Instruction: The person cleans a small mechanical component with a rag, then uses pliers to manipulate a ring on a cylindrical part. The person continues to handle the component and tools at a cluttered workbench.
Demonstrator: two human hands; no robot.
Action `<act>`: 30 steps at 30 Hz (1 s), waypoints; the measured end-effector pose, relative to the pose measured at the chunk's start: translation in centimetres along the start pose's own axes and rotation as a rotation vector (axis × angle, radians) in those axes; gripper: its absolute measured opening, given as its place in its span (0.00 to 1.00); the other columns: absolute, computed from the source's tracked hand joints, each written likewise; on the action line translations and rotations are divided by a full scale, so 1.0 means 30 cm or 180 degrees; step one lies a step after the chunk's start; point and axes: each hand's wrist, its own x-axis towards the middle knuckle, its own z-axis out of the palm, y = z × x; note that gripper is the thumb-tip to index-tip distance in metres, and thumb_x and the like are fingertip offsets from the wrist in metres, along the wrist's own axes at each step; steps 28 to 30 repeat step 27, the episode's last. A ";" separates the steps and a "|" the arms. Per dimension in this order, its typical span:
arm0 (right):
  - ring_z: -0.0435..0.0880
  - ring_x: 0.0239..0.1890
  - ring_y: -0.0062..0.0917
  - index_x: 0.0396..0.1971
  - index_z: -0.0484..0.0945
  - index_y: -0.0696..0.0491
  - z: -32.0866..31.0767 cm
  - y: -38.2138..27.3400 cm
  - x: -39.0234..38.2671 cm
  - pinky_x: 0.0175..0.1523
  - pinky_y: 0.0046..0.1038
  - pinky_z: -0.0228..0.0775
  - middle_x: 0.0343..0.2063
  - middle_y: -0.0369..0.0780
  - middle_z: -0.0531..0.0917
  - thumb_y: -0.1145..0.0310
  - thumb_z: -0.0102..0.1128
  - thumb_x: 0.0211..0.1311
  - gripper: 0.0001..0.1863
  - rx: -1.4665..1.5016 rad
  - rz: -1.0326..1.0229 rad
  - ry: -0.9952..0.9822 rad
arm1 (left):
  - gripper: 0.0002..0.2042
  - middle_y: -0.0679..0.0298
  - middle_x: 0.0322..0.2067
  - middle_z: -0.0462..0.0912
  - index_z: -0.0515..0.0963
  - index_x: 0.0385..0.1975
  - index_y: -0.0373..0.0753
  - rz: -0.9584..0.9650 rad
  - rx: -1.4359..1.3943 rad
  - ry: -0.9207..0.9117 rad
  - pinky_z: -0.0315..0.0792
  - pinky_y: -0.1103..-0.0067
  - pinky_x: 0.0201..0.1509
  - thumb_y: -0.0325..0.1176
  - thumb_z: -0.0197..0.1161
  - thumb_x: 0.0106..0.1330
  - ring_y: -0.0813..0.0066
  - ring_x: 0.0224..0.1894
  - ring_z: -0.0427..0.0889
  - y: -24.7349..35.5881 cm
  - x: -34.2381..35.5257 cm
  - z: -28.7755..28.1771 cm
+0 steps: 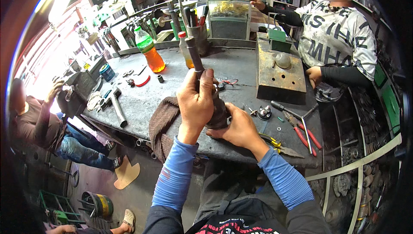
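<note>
Above the front of the workbench, my left hand (195, 103) is closed around a dark metal rod (195, 55), whose thicker top end sticks up past my fingers. Just to its right and lower, my right hand (238, 125) grips a dark, roughly cylindrical metal part (219, 113) from below and the side. The rod stands almost upright, leaning slightly left; how it meets the cylindrical part is hidden behind my left hand. A brown cloth (164, 116) hangs over the bench edge beside my left forearm. Yellow-handled pliers (282, 147) lie near my right wrist.
The dark workbench (137, 88) carries red-handled pliers (301, 133), a metal tube (118, 110), a bottle of orange liquid (152, 55), a red-capped bottle (185, 50), a tool holder (198, 38) and a rusty metal box (280, 73). People stand at right (337, 40) and left (38, 122).
</note>
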 end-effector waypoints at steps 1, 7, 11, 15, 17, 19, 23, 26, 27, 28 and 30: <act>0.89 0.53 0.43 0.55 0.81 0.54 0.002 0.006 -0.004 0.58 0.41 0.80 0.48 0.49 0.89 0.50 0.89 0.40 0.42 0.0022 0.0028 0.0007 | 0.15 0.70 0.20 0.77 0.78 0.34 0.35 -0.0028 0.0031 -0.0001 0.65 0.81 0.26 0.40 0.64 0.80 0.87 0.23 0.70 0.003 -0.010 0.001; 0.89 0.52 0.41 0.57 0.81 0.52 -0.003 0.008 -0.014 0.57 0.39 0.79 0.47 0.47 0.89 0.50 0.90 0.39 0.43 0.0127 0.0101 0.0018 | 0.13 0.66 0.21 0.80 0.79 0.36 0.35 -0.0004 0.0236 0.0004 0.69 0.77 0.29 0.39 0.63 0.79 0.82 0.25 0.73 0.031 -0.029 0.008; 0.89 0.53 0.41 0.58 0.81 0.52 0.013 0.034 -0.004 0.58 0.39 0.79 0.49 0.47 0.89 0.50 0.90 0.39 0.44 0.0253 -0.0070 0.0078 | 0.13 0.63 0.21 0.79 0.78 0.35 0.35 0.0069 0.0454 0.0079 0.70 0.75 0.28 0.39 0.64 0.79 0.79 0.24 0.74 0.041 -0.031 0.009; 0.88 0.54 0.39 0.59 0.81 0.54 0.035 0.071 0.003 0.60 0.38 0.79 0.50 0.46 0.89 0.52 0.91 0.39 0.45 0.0212 -0.0302 0.0210 | 0.12 0.58 0.21 0.78 0.78 0.36 0.35 0.0151 0.0578 0.0145 0.71 0.71 0.26 0.38 0.65 0.78 0.73 0.21 0.75 0.058 -0.033 0.002; 0.88 0.54 0.34 0.60 0.80 0.56 0.039 0.058 0.002 0.61 0.37 0.78 0.51 0.44 0.89 0.56 0.91 0.41 0.44 0.0513 -0.0345 0.0034 | 0.11 0.49 0.25 0.77 0.76 0.34 0.35 0.0486 0.0978 0.0157 0.72 0.65 0.29 0.35 0.65 0.76 0.50 0.23 0.78 0.051 -0.032 -0.009; 0.88 0.54 0.32 0.58 0.81 0.56 0.050 0.077 0.009 0.60 0.36 0.79 0.51 0.44 0.89 0.61 0.90 0.42 0.40 0.0848 -0.0526 0.0007 | 0.11 0.46 0.25 0.75 0.73 0.34 0.35 0.0786 0.1204 0.0182 0.72 0.62 0.30 0.34 0.65 0.76 0.43 0.26 0.77 0.062 -0.028 -0.011; 0.88 0.50 0.27 0.54 0.83 0.57 0.048 0.047 -0.004 0.58 0.33 0.78 0.46 0.40 0.90 0.71 0.86 0.42 0.35 0.1108 -0.0460 -0.0033 | 0.12 0.47 0.27 0.76 0.74 0.36 0.34 0.0469 0.0730 0.0116 0.74 0.66 0.33 0.36 0.65 0.76 0.48 0.26 0.78 0.045 -0.049 0.003; 0.87 0.54 0.28 0.58 0.81 0.57 0.058 0.056 0.004 0.61 0.33 0.76 0.50 0.40 0.89 0.71 0.84 0.46 0.35 0.1065 -0.0724 0.0014 | 0.11 0.49 0.27 0.77 0.76 0.39 0.35 0.0417 0.0480 0.0026 0.73 0.66 0.34 0.37 0.65 0.77 0.54 0.27 0.79 0.049 -0.051 0.016; 0.86 0.56 0.31 0.60 0.80 0.56 0.055 0.046 0.006 0.63 0.34 0.76 0.52 0.41 0.89 0.71 0.82 0.49 0.35 0.1307 -0.0536 -0.0148 | 0.11 0.49 0.27 0.80 0.76 0.40 0.35 0.0289 0.0609 -0.0038 0.74 0.65 0.36 0.37 0.66 0.77 0.54 0.29 0.82 0.040 -0.053 0.009; 0.86 0.56 0.31 0.60 0.80 0.56 0.055 0.046 0.006 0.63 0.34 0.76 0.52 0.41 0.89 0.71 0.82 0.49 0.35 0.1307 -0.0536 -0.0148 | 0.11 0.49 0.27 0.80 0.76 0.40 0.35 0.0289 0.0609 -0.0038 0.74 0.65 0.36 0.37 0.66 0.77 0.54 0.29 0.82 0.040 -0.053 0.009; 0.86 0.56 0.31 0.60 0.80 0.56 0.055 0.046 0.006 0.63 0.34 0.76 0.52 0.41 0.89 0.71 0.82 0.49 0.35 0.1307 -0.0536 -0.0148 | 0.11 0.49 0.27 0.80 0.76 0.40 0.35 0.0289 0.0609 -0.0038 0.74 0.65 0.36 0.37 0.66 0.77 0.54 0.29 0.82 0.040 -0.053 0.009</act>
